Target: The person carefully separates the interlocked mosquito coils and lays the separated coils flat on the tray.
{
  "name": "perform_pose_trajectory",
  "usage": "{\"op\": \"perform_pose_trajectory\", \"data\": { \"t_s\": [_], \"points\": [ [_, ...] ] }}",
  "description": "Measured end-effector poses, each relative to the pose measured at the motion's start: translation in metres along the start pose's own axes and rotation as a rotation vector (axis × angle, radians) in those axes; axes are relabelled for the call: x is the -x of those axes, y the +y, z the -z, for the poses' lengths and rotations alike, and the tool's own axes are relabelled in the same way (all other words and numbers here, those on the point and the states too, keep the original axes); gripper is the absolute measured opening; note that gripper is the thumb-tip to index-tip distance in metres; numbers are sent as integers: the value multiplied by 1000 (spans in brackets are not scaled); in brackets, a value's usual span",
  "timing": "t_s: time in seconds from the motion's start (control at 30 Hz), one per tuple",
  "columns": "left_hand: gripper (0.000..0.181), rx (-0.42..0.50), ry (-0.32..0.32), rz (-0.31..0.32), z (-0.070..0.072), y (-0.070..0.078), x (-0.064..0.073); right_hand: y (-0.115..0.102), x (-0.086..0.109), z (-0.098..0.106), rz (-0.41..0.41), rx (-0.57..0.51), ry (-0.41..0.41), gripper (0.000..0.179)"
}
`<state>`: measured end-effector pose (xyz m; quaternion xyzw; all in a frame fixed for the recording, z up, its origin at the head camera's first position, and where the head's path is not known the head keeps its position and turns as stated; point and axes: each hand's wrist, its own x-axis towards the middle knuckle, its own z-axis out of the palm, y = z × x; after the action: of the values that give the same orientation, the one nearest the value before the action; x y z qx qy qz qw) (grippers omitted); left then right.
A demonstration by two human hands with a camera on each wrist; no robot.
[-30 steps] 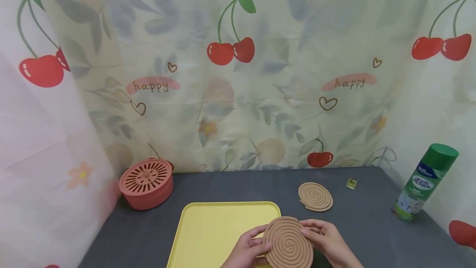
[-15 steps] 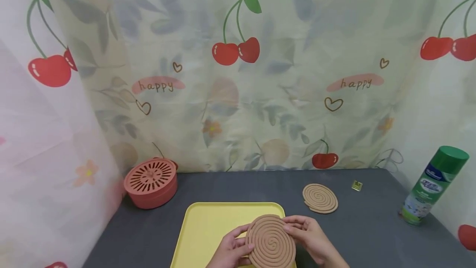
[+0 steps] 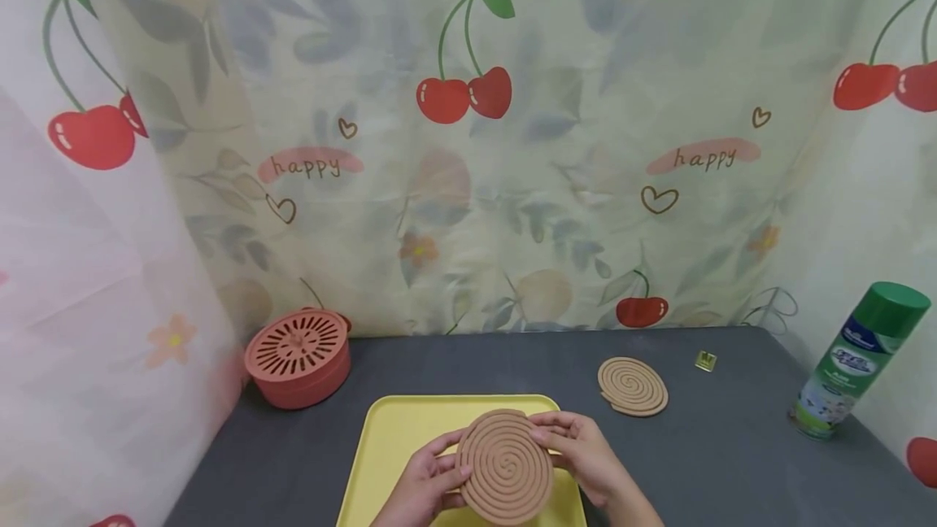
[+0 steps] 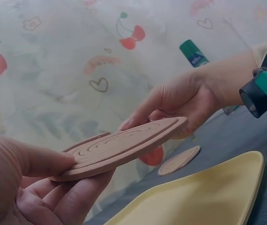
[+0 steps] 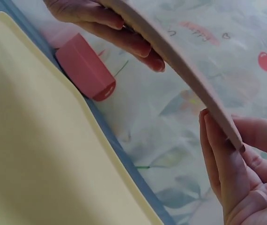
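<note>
A brown mosquito coil [image 3: 505, 466], a flat round spiral, is held up over the yellow tray [image 3: 388, 421] by both hands. My left hand [image 3: 424, 478] pinches its left edge, thumb on the upper face and fingers beneath, as the left wrist view shows. At the upper right edge, my right hand [image 3: 581, 454] pinches it between thumb and fingers. Seen from the right wrist, the coil [image 5: 185, 70] appears edge-on, with the tray [image 5: 44, 131] below. A second mosquito coil [image 3: 633, 386] lies on the dark table behind the tray's right corner.
At the back left stands a round pink box [image 3: 298, 360] with a slotted lid. A green spray can [image 3: 856, 360] stands on the right. A small gold metal piece [image 3: 706, 361] lies near the back edge, before a patterned curtain [image 3: 476, 226].
Both hands have carried the held coil leftward and slightly up, farther over the yellow tray. The view has shifted a little; the coil on the table stays put.
</note>
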<state>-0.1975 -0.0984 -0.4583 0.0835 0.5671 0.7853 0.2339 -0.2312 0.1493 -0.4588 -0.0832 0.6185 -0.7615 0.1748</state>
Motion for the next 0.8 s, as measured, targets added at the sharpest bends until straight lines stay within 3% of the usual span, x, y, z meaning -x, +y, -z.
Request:
{"op": "perform_pose_trajectory", "data": {
  "t_s": [0.5,0.8],
  "points": [
    [60,1,17,-11,7,5,4,-3,3,-7,-48,-31,53,21],
    [56,48,-21,-21,7,0,3,-3,6,-3,-48,-24,34,20]
  ]
}}
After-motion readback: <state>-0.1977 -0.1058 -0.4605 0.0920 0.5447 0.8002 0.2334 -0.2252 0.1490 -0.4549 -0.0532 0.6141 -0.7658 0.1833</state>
